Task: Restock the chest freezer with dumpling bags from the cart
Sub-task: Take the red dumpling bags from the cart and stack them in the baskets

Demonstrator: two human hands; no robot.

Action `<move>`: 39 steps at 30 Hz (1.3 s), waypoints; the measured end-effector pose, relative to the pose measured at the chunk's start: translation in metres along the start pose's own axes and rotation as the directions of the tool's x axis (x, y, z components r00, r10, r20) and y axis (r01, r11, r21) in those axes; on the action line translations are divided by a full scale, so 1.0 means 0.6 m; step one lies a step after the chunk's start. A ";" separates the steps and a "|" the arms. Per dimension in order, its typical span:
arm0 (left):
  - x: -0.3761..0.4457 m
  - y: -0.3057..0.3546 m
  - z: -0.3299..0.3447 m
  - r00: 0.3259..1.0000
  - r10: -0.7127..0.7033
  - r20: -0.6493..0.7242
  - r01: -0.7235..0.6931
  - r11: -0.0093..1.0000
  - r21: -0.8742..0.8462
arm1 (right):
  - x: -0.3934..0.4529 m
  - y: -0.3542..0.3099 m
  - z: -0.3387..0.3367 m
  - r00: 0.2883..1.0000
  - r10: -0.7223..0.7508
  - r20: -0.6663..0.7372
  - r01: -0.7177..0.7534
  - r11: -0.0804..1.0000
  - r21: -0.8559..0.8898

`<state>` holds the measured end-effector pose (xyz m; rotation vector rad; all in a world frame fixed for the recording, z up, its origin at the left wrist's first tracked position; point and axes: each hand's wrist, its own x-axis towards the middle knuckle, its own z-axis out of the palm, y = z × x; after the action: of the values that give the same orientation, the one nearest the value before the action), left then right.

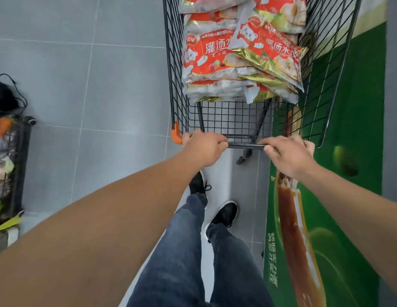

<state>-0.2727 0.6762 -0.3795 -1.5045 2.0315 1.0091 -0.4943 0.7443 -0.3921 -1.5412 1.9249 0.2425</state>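
Note:
A black wire shopping cart (233,118) stands right in front of me on the grey tile floor. Several red, white and gold dumpling bags (217,60) are piled in its basket, toward the far end. My left hand (204,149) grips the left end of the cart's handle bar (244,145), beside an orange corner cap. My right hand (288,154) grips the right end of the same bar. To my right runs the green printed side of a chest freezer (348,196); its top opening is out of view.
A low black wire rack (13,165) with packaged goods stands at the left edge, a black bag on top of it. My legs and black shoes (224,213) are just behind the cart. Grey tiled floor spreads to the left of the cart.

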 end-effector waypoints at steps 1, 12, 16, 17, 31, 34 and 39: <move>0.008 0.005 -0.011 1.000 0.000 0.015 0.000 1.000 -0.009 | 0.008 0.000 -0.008 1.000 0.016 0.008 -0.016 1.000 0.003; 0.097 0.016 -0.113 0.960 0.005 0.280 0.067 0.967 -0.248 | 0.069 -0.007 -0.080 0.978 0.106 0.181 -0.130 0.984 0.125; 0.135 0.034 -0.154 0.976 -0.016 0.217 0.096 0.927 -0.362 | 0.108 0.005 -0.128 0.949 0.092 0.302 -0.192 0.928 0.320; 0.148 0.040 -0.167 0.982 -0.023 0.185 0.092 0.923 -0.373 | 0.120 0.007 -0.143 0.954 0.094 0.286 -0.188 0.928 0.321; 0.417 0.102 -0.312 0.827 -0.385 -0.411 0.150 0.854 -0.499 | 0.414 0.023 -0.273 0.988 0.055 -0.143 -0.018 0.968 0.252; 0.465 0.110 -0.318 0.858 -0.395 -0.327 0.188 0.836 -0.516 | 0.444 0.032 -0.273 0.987 0.076 -0.141 -0.035 0.962 0.270; 0.502 0.119 -0.336 0.937 -0.313 -0.157 0.194 0.836 -0.513 | 0.469 0.047 -0.271 0.987 0.128 -0.093 -0.090 0.939 0.331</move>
<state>-0.4210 0.3429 -0.4363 -2.1885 1.7174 1.3564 -0.6073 0.4418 -0.4390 -1.2539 2.0225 -0.1168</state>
